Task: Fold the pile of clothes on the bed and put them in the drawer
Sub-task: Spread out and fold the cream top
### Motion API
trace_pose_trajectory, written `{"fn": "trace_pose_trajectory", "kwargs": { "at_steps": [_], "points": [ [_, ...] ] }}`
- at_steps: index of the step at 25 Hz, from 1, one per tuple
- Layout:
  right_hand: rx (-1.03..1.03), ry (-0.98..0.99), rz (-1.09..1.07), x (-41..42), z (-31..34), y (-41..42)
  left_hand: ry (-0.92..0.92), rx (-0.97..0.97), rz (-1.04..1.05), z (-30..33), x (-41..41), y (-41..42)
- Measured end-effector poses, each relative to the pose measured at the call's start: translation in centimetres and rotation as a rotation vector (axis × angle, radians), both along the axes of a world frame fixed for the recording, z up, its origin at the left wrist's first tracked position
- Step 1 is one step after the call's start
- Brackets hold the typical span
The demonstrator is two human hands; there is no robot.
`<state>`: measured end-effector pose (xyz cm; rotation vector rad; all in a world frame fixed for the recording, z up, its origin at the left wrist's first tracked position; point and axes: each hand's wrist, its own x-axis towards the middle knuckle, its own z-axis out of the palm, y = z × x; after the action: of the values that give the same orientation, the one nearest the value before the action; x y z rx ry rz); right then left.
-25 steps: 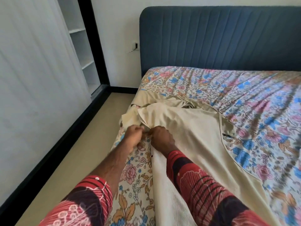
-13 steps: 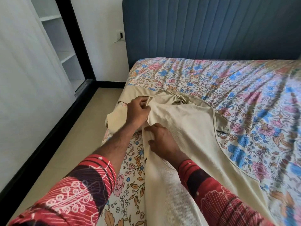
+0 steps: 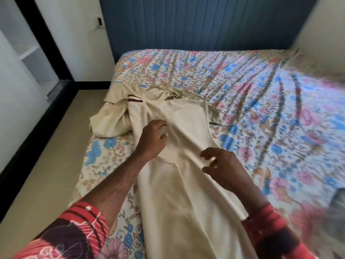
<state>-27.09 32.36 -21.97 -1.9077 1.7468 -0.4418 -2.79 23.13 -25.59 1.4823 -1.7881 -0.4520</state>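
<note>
Garment [image 3: 186, 184] spread on bed [image 3: 242, 81], unfolded. Left hand [image 3: 152, 140], right hand [image 3: 222, 165] loose-fingered above it, gripping nothing. Drawer unseen.

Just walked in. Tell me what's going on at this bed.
A person in red patterned sleeves is laying out a cream garment lengthwise on the floral bedsheet to fold it. The left hand and the right hand are both over the cloth with fingers loosely spread, gripping nothing firmly. The garment's far end is bunched near the bed's left edge. Nothing is folded yet, and no drawer is in view.
</note>
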Motion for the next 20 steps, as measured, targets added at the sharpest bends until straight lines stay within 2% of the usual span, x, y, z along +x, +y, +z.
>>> {"fn": "trace_pose_trajectory", "kwargs": {
  "at_steps": [5, 8, 10, 12, 17, 20],
  "points": [
    [-0.047, 0.179, -0.414, -9.5, -0.1, 13.5, 0.086, 0.062, -0.215, -0.9, -10.1, 5.3],
    [-0.064, 0.169, -0.577, -12.6, -0.2, 17.0, 0.081, 0.137, -0.352, -1.1, -15.5, 7.8],
    [0.012, 0.226, -0.557, -13.6, -0.6, 17.8, -0.021, 0.156, -0.47, -1.3, -18.6, 9.5],
    [0.168, 0.278, -0.498, -14.1, -1.0, 17.8, -0.158, 0.181, -0.502, -1.3, -21.0, 9.9],
    [0.351, 0.393, -0.395, -13.6, -1.0, 16.8, -0.402, 0.119, -0.288, 0.4, -24.1, 9.1],
    [0.414, 0.422, -0.337, -13.4, -1.1, 16.8, -0.566, 0.249, -0.172, 0.5, -26.0, 8.5]
  ]
}}
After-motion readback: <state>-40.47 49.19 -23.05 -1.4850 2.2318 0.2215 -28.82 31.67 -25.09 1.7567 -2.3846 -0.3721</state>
